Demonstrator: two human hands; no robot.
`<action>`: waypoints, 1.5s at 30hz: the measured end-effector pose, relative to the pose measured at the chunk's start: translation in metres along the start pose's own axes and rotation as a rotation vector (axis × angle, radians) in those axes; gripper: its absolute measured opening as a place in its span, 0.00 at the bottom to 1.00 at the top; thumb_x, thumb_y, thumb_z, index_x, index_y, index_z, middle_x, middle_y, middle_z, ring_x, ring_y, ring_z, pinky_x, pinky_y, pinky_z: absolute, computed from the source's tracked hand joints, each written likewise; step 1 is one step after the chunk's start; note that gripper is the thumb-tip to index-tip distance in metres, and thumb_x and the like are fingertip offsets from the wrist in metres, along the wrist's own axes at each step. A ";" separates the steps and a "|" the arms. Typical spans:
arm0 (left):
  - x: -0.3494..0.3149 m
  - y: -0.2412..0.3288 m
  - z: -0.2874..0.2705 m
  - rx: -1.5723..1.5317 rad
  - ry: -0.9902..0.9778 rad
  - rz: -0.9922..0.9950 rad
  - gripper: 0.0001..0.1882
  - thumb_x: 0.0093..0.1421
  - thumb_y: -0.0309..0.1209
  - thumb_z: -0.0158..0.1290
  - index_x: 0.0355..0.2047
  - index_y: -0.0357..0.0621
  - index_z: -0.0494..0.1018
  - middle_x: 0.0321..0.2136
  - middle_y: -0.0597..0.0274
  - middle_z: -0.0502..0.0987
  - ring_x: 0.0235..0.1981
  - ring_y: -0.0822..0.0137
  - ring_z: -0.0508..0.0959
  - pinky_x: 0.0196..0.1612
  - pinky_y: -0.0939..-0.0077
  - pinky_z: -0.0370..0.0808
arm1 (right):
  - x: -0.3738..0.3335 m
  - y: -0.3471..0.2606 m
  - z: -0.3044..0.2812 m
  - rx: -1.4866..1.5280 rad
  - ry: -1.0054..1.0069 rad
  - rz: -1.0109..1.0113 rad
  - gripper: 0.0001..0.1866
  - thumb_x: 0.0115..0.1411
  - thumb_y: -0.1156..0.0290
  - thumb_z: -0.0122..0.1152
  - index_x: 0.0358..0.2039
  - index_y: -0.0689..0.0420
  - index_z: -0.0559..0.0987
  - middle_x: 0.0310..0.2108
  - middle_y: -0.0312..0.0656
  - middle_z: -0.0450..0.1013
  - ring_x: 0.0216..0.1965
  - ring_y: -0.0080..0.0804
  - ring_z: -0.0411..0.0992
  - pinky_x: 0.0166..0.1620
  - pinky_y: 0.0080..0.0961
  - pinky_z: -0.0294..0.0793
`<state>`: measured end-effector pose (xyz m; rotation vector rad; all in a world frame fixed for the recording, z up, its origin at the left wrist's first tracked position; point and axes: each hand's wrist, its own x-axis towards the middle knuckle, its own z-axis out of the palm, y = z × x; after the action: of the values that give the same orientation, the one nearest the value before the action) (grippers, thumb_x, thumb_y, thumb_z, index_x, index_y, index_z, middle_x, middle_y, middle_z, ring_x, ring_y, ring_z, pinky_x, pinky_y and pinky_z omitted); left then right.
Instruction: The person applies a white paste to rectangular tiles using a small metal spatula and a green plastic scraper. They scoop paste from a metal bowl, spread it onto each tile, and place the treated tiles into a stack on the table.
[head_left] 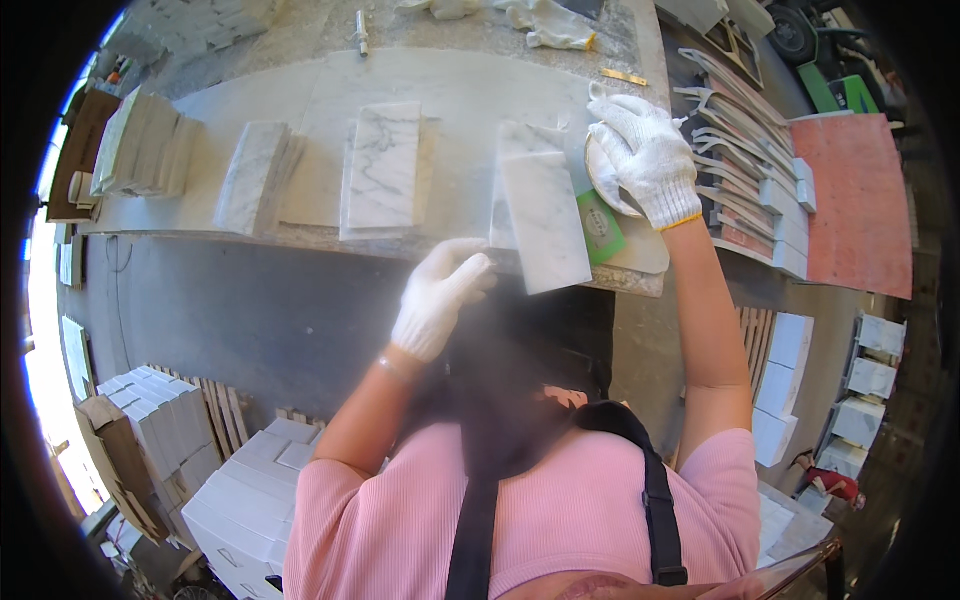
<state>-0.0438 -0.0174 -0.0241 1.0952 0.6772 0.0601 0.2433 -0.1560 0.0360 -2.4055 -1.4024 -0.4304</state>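
Worktable [310, 85]: right hand [645, 150] over dish [599, 178], contents hidden.

This looks like a stone-tile workshop or factory floor. Grey-veined white tiles [387, 165] sit in small stacks along a dusty worktable [460, 85], with loose work gloves [550, 25] lying at its far side. Around it, white cartons [240, 510] are piled near wooden pallets [222, 408], pale blocks [868, 378] stand in a row at the far right, and a green wheeled machine [850, 92] stands at the upper right. Farther off on the right, another person in red [835, 485] is partly visible
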 end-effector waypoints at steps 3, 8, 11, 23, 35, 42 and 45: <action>0.000 0.002 0.000 0.019 -0.040 -0.074 0.23 0.73 0.43 0.58 0.57 0.36 0.75 0.48 0.53 0.84 0.45 0.63 0.85 0.48 0.71 0.80 | -0.027 -0.027 -0.023 0.185 0.010 0.059 0.17 0.65 0.63 0.70 0.53 0.52 0.86 0.51 0.44 0.83 0.50 0.45 0.81 0.55 0.36 0.80; -0.005 0.001 0.008 0.019 -0.212 -0.157 0.25 0.73 0.46 0.56 0.58 0.37 0.76 0.48 0.54 0.83 0.45 0.62 0.85 0.48 0.69 0.81 | -0.089 -0.067 -0.041 0.370 -0.341 0.506 0.27 0.67 0.51 0.66 0.61 0.53 0.81 0.53 0.51 0.82 0.52 0.52 0.81 0.56 0.41 0.78; -0.004 0.003 0.020 0.080 -0.282 -0.078 0.27 0.73 0.46 0.56 0.60 0.36 0.75 0.47 0.55 0.83 0.47 0.64 0.84 0.48 0.69 0.81 | -0.107 -0.078 -0.032 0.642 -0.496 0.756 0.30 0.69 0.54 0.65 0.66 0.57 0.76 0.51 0.50 0.83 0.47 0.43 0.83 0.52 0.37 0.79; -0.012 -0.001 0.041 -0.250 -0.163 0.066 0.20 0.68 0.31 0.61 0.56 0.34 0.76 0.48 0.61 0.82 0.46 0.72 0.80 0.50 0.74 0.78 | -0.145 -0.115 -0.050 1.382 -0.415 0.937 0.27 0.67 0.77 0.65 0.65 0.67 0.73 0.50 0.43 0.81 0.41 0.24 0.78 0.46 0.24 0.78; -0.034 0.009 0.034 0.055 -0.322 -0.013 0.23 0.65 0.30 0.63 0.58 0.32 0.76 0.49 0.64 0.81 0.48 0.75 0.76 0.55 0.74 0.75 | -0.128 -0.081 -0.049 1.307 -0.179 0.823 0.14 0.64 0.69 0.73 0.46 0.61 0.82 0.34 0.34 0.81 0.29 0.18 0.76 0.31 0.18 0.73; -0.045 0.013 0.035 0.125 -0.307 -0.012 0.24 0.65 0.30 0.63 0.60 0.33 0.75 0.50 0.63 0.82 0.50 0.74 0.77 0.57 0.73 0.75 | -0.098 -0.079 -0.052 1.192 0.074 0.679 0.12 0.73 0.69 0.63 0.52 0.61 0.83 0.43 0.38 0.82 0.43 0.20 0.78 0.43 0.20 0.79; -0.047 0.015 0.034 0.198 -0.279 -0.024 0.26 0.65 0.33 0.64 0.60 0.33 0.76 0.50 0.61 0.82 0.50 0.73 0.78 0.57 0.72 0.76 | -0.098 -0.097 -0.048 0.922 0.143 0.448 0.21 0.67 0.68 0.71 0.59 0.60 0.81 0.53 0.43 0.80 0.53 0.31 0.78 0.52 0.29 0.81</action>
<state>-0.0591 -0.0548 0.0208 1.2562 0.4508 -0.1811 0.1078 -0.2070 0.0509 -1.7695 -0.7059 0.1457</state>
